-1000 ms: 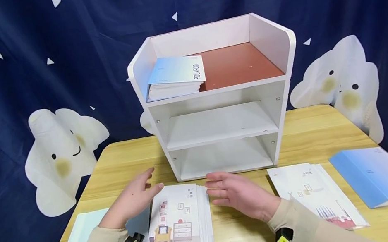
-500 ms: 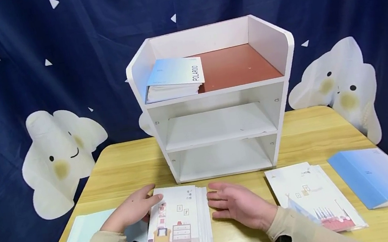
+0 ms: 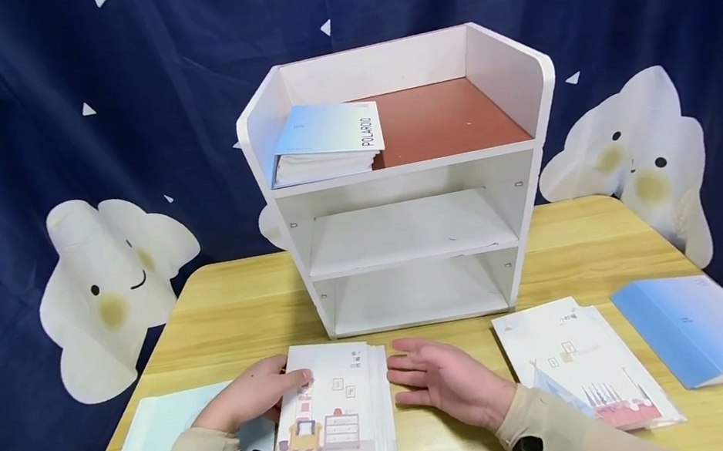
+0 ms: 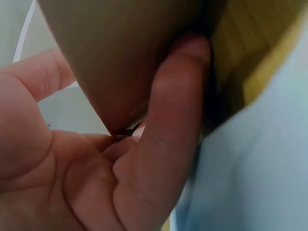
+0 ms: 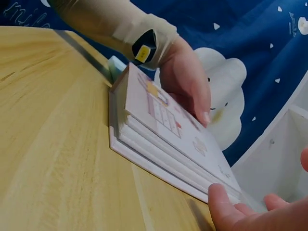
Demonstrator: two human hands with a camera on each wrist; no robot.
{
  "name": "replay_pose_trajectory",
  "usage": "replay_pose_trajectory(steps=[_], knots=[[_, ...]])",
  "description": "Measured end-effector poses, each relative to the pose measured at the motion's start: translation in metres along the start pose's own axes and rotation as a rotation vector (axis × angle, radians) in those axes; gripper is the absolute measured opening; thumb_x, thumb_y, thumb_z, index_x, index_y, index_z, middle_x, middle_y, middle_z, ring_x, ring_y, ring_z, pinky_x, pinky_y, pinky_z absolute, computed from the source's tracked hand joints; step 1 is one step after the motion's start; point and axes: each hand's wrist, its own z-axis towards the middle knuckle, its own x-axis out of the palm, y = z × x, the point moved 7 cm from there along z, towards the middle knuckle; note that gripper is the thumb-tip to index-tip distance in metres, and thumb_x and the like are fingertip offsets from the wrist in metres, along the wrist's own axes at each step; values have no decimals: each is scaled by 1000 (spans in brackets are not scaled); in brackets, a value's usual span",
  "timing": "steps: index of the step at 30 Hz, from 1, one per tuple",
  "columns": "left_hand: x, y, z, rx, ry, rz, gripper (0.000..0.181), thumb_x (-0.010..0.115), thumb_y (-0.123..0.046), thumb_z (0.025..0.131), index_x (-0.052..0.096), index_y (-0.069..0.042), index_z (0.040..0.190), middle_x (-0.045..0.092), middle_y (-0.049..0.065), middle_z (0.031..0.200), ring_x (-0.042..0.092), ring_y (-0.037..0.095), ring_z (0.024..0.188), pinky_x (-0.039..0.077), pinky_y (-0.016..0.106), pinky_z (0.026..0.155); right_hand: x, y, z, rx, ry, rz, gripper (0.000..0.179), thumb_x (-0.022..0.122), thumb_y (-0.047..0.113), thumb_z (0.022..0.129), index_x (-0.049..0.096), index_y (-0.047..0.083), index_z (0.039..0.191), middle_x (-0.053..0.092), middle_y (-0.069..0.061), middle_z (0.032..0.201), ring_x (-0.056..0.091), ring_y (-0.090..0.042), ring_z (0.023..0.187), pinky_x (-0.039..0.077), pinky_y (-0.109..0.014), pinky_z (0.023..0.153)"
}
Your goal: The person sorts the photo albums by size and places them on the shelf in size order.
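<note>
A thick photo album with a pale cover, drawn with a yellow armchair and a chest of drawers, lies in front of the shelf. My left hand grips its left edge, thumb on the cover. In the left wrist view curled fingers reach under the album's spine side. My right hand is beside the page edge, fingers extended and relaxed, holding nothing. The right wrist view shows the album's layered pages, with the near edge low over the table and right fingertips close to its far corner.
A white shelf unit stands behind, with a blue POLAROID album on its brown top. A pale blue book lies left, partly under my left forearm. To the right are another illustrated album and a blue POLAROID album.
My left hand has come down and right onto the album's left edge, its thumb now over the cover. My right hand has lowered slightly beside the other edge.
</note>
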Motion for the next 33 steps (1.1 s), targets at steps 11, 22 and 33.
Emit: replay_pose_trajectory(steps=[11, 22, 33], knots=[[11, -5, -3, 57, 167, -151, 57, 59, -41, 103, 45, -3, 143, 72, 14, 100, 72, 33, 82, 60, 42, 61, -8, 2, 1, -33, -73, -66, 63, 42, 13, 102, 18, -12, 155, 24, -36, 157, 35, -44, 142, 44, -46, 107], [29, -28, -12, 151, 228, -150, 75, 61, -29, 104, 10, -13, 157, 70, 13, 110, 71, 30, 93, 61, 42, 73, -1, -3, 2, -21, -37, -101, 68, 47, 14, 103, 13, -8, 157, 23, -25, 161, 42, -35, 137, 45, -49, 105], [46, -31, -16, 178, 370, -420, 71, 49, -27, 109, 1, -26, 161, 63, 22, 128, 67, 39, 107, 58, 54, 81, 4, -8, -1, 7, 50, -34, 89, 52, 8, 99, -10, 14, 162, 41, -28, 150, 65, -36, 110, 56, -48, 90]])
